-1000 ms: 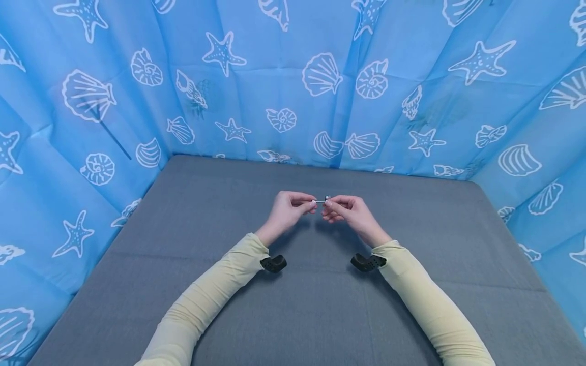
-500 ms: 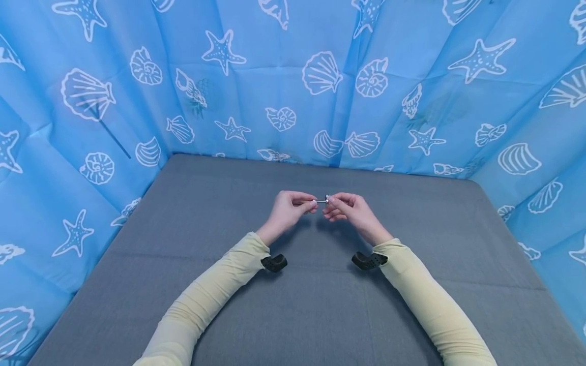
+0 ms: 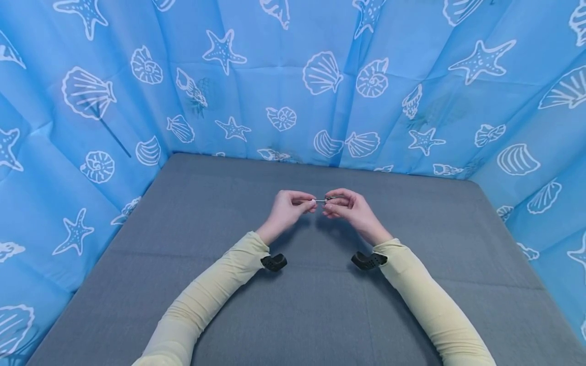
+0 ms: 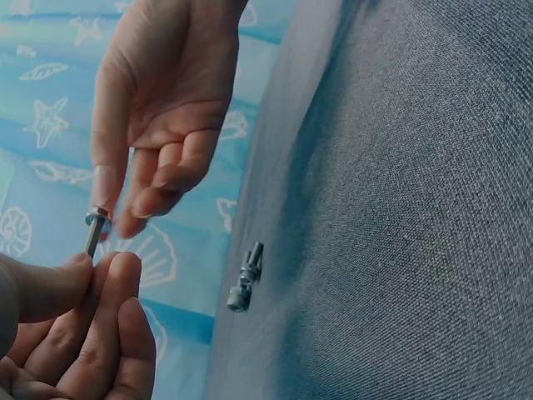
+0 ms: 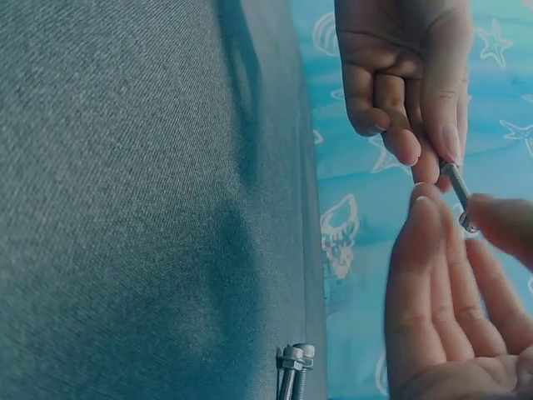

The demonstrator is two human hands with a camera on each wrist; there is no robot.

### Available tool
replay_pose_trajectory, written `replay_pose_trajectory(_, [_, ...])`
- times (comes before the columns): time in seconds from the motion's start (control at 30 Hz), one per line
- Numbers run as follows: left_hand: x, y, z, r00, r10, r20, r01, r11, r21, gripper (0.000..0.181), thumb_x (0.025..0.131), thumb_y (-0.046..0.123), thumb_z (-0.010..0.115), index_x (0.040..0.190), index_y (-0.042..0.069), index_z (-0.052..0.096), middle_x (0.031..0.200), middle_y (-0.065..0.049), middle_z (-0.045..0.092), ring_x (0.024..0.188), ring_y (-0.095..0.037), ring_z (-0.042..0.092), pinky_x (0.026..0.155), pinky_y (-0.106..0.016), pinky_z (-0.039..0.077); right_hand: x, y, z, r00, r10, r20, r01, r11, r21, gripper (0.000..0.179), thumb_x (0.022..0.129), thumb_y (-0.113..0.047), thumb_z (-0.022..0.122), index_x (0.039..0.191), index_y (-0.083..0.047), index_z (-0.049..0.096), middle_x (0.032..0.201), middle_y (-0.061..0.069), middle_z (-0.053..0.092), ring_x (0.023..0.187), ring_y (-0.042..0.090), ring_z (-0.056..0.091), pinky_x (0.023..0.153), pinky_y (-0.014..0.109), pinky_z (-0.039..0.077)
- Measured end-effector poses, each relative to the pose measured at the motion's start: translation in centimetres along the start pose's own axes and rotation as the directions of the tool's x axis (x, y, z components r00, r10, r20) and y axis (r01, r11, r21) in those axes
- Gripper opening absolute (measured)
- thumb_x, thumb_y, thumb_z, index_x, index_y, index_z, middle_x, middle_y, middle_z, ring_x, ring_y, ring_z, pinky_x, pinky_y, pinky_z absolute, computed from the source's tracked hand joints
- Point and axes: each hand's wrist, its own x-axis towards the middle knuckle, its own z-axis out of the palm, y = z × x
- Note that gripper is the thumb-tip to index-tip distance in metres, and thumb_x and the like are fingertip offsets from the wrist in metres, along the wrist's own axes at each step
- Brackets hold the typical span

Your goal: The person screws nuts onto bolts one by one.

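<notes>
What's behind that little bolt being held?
Behind the bolt is blue curtain in wrist views, grey table in the head view. What the left grip and right grip cover is hidden.

Slvr bolt point(image 4: 94, 238) w/ nut point(image 4: 97, 215); approx. horiz., btwn L hand point(image 3: 289, 211) & R hand point(image 3: 351, 209)

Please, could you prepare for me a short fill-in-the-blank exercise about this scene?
1. The left hand pinches one end of a bolt; at its other end is the ____ hand.
2. More bolts lie on the tabletop, whose colour is ____.
3. The curtain is ____, with white shells.

Missing words: right; grey; blue.
</notes>
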Motion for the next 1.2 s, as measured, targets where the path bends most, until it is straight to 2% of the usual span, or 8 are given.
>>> replay_pose_trajectory(0.1, [-0.03, -0.06, 0.01, 1.000, -0.003, 0.001, 0.003, 1.000, 0.017, 0.019, 0.089, 0.009, 0.069, 0.102, -0.004, 0.071, 0.081, -0.007, 0.072, 0.075, -0.014, 0.070, 0.077, -0.044, 0.056, 0.01, 0.09, 0.07, 1.000, -0.012, -0.001, 0.012, 1.000, -0.002, 0.035, 0.094, -0.011, 0.063, 0.121, 0.010, 0.055, 0.109, 0.030, 0.063, 0.089, 0.025, 0.068, 0.088, 0.057, 0.047])
replay_pose_trajectory(0.3, [-0.04, -0.21, 0.05, 1.000, -0.006, -0.001, 0.006, 1.000, 0.014, 0.020, 0.089, 0.009, 0.069, 0.102, -0.005, 0.071, 0.081, -0.008, 0.072, 0.075, -0.015, 0.070, 0.076, -0.044, 0.056, -0.02, 0.09, 0.17, 0.999, 0.041, -0.011, -0.041, 0.998, -0.045, 0.041, 0.094, -0.022, 0.065, 0.120, 0.009, 0.057, 0.105, 0.026, 0.065, 0.089, 0.027, 0.068, 0.085, 0.052, 0.051])
replay_pose_trajectory(0.47, [-0.06, -0.32, 0.09, 1.000, -0.013, -0.007, 0.013, 1.000, 0.016, 0.016, 0.089, 0.010, 0.069, 0.100, -0.001, 0.073, 0.080, -0.006, 0.072, 0.075, -0.014, 0.070, 0.077, -0.047, 0.055, 0.03, 0.32, 0.16, 1.000, -0.006, -0.003, 0.006, 1.000, -0.014, 0.035, 0.093, -0.013, 0.065, 0.120, 0.006, 0.056, 0.109, 0.029, 0.063, 0.092, 0.027, 0.068, 0.087, 0.056, 0.048])
replay_pose_trajectory(0.6, [-0.07, -0.38, 0.13, 1.000, -0.012, -0.003, 0.012, 1.000, 0.020, 0.019, 0.090, 0.010, 0.068, 0.102, -0.003, 0.072, 0.080, -0.006, 0.072, 0.075, -0.014, 0.070, 0.077, -0.048, 0.055, 0.09, 0.35, 0.23, 0.999, 0.022, -0.023, -0.023, 0.999, -0.041, 0.038, 0.093, -0.016, 0.064, 0.120, 0.011, 0.056, 0.105, 0.025, 0.066, 0.090, 0.026, 0.068, 0.087, 0.055, 0.049])
replay_pose_trajectory(0.67, [-0.07, -0.41, 0.14, 1.000, -0.016, -0.003, 0.016, 1.000, 0.016, 0.020, 0.090, 0.010, 0.068, 0.102, -0.005, 0.071, 0.080, -0.007, 0.072, 0.075, -0.014, 0.070, 0.077, -0.047, 0.055, 0.12, 0.40, 0.20, 0.999, 0.036, -0.034, -0.038, 0.998, -0.056, 0.041, 0.093, -0.017, 0.066, 0.121, 0.011, 0.056, 0.107, 0.027, 0.065, 0.089, 0.024, 0.068, 0.085, 0.052, 0.051])
replay_pose_trajectory(0.83, [-0.09, -0.46, 0.16, 1.000, -0.027, -0.001, 0.027, 1.000, 0.008, 0.020, 0.089, 0.010, 0.068, 0.103, -0.004, 0.071, 0.081, -0.008, 0.072, 0.076, -0.015, 0.070, 0.078, -0.047, 0.055, 0.12, 0.57, 0.21, 0.999, -0.001, -0.039, 0.000, 1.000, -0.031, 0.036, 0.090, -0.012, 0.068, 0.119, 0.008, 0.056, 0.109, 0.031, 0.062, 0.089, 0.024, 0.069, 0.084, 0.050, 0.052])
replay_pose_trajectory(1.03, [-0.17, -0.43, 0.19, 1.000, -0.027, -0.002, 0.027, 1.000, 0.006, 0.019, 0.089, 0.009, 0.068, 0.103, -0.005, 0.071, 0.081, -0.009, 0.072, 0.076, -0.015, 0.070, 0.078, -0.046, 0.055, 0.27, 0.55, 0.37, 0.998, 0.039, -0.053, -0.044, 0.995, -0.089, 0.040, 0.092, -0.020, 0.067, 0.117, 0.009, 0.058, 0.102, 0.023, 0.067, 0.087, 0.023, 0.069, 0.082, 0.048, 0.054])
replay_pose_trajectory(1.2, [-0.17, -0.48, 0.17, 0.999, -0.032, 0.000, 0.032, 0.999, -0.002, 0.021, 0.089, 0.008, 0.068, 0.104, -0.007, 0.070, 0.082, -0.009, 0.072, 0.076, -0.015, 0.070, 0.078, -0.047, 0.055, 0.29, 0.49, 0.45, 0.999, 0.026, -0.042, -0.028, 0.998, -0.056, 0.039, 0.091, -0.012, 0.067, 0.122, 0.008, 0.054, 0.110, 0.030, 0.062, 0.091, 0.028, 0.068, 0.084, 0.051, 0.052])
